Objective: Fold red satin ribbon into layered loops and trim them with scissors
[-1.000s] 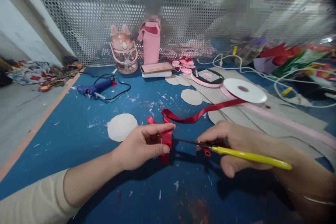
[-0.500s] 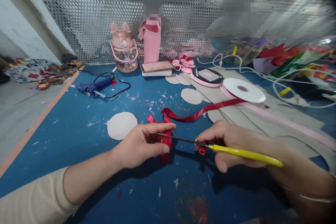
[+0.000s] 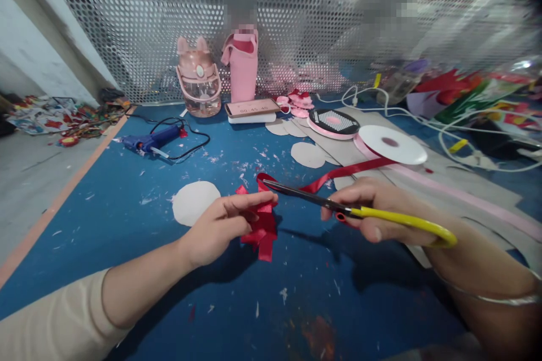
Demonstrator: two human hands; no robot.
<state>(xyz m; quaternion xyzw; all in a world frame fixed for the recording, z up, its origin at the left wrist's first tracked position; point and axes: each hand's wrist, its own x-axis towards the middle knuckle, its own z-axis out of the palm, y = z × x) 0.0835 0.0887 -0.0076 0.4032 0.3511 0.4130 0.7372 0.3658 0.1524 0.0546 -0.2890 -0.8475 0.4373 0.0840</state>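
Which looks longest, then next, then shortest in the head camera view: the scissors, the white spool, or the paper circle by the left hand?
1. Scissors, by far
2. White spool
3. Paper circle by the left hand

Being nearer the camera helps the scissors.

Soft, cool light across the white-flecked blue tabletop (image 3: 237,307).
It seems to fall from overhead, laying broad shadows below the bare left hand (image 3: 214,230) and bare right hand (image 3: 389,200); the silvery perforated metal screen (image 3: 300,20) gleams in pale streaks. Far right, multicoloured clutter (image 3: 466,96) smears and stretches, the top corner blackens, and grey blocky patches blot the screen.
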